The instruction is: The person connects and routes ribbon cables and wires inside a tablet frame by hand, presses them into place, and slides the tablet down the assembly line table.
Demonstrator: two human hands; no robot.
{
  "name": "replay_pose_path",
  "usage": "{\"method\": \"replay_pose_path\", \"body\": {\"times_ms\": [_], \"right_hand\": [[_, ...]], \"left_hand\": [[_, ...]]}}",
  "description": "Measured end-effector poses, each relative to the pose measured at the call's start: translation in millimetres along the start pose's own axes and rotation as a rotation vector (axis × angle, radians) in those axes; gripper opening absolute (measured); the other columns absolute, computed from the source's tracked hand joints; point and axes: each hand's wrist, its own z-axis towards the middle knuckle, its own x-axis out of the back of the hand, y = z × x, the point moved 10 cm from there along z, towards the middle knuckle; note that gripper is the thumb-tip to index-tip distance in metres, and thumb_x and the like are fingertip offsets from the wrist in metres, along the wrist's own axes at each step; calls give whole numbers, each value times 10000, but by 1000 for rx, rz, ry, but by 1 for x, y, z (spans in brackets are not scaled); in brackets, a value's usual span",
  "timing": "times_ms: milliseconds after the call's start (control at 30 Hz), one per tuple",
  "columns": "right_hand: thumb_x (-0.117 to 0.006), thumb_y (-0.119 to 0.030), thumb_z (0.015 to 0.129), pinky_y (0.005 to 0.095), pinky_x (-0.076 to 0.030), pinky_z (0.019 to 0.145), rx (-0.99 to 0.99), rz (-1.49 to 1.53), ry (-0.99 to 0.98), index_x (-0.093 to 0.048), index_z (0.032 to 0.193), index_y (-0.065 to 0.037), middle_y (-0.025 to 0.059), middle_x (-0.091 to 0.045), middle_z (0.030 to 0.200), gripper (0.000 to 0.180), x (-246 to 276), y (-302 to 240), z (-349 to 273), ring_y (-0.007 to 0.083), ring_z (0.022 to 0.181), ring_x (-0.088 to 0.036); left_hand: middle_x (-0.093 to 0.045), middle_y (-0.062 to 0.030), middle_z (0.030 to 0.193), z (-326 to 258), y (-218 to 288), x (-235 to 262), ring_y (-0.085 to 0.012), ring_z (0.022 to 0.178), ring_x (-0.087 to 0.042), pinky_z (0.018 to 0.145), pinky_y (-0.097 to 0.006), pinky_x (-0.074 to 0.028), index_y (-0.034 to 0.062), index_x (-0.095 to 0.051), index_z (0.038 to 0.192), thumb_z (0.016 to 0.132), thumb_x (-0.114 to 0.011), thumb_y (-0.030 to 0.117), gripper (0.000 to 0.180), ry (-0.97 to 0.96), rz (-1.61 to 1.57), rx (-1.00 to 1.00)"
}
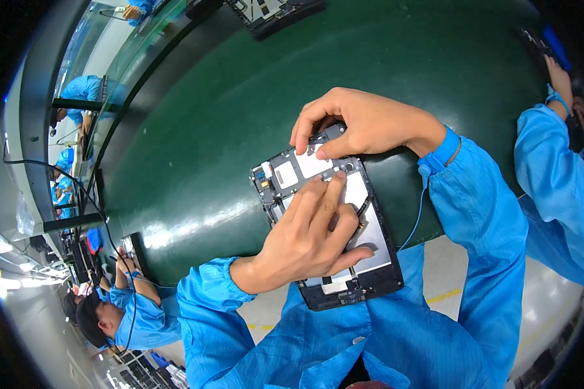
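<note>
An opened tablet (357,188) with a black frame, silver metal plates and small circuit parts lies tilted at the near edge of the bench, its lower end toward my body. My left hand (298,236) rests across its middle, thumb spread and fingertips touching the inside near the upper plates. Over the top edge curls my right hand (370,123), its thumb and forefinger bent onto the upper white plate (313,163). Whether a small part sits between those fingertips is hidden. A blue wrist strap (444,153) with a thin cord circles my right wrist.
The green bench top (207,155) curves around ahead. Another opened device (266,16) lies at its far side. A co-worker's sleeve (548,155) is close on the right; another person in blue (130,318) sits at left. A black cable (78,181) hangs at left.
</note>
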Motion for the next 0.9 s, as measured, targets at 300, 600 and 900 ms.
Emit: {"method": "replay_pose_path", "body": {"times_ms": [300,600,900], "right_hand": [[-794,15,851,390,-552,1050,11,-15,-3,-823,1105,-8,127,-802,1200,257,1,-4,2,233,1120,-730],[-680,-45,1035,330,-563,1036,-12,23,18,-733,1296,14,121,-774,1244,273,4,0,5,175,1136,-712],[-693,-111,1071,310,-564,1038,-90,46,59,-684,1393,18,129,-774,1281,348,4,7,0,165,1172,-717]], "left_hand": [[-666,-338,1360,3,-8,4,-456,1159,-672,1016,-514,-585,-67,-703,1080,858,-810,620,729,21,-41,15],[-676,-281,1351,3,-15,10,-440,1146,-687,968,-507,-604,-78,-705,1135,788,-862,662,833,70,-103,31],[-780,-203,1176,-38,-106,27,-433,1032,-739,1030,-532,-589,-28,-748,1237,1105,-347,689,832,450,-454,16]]}}
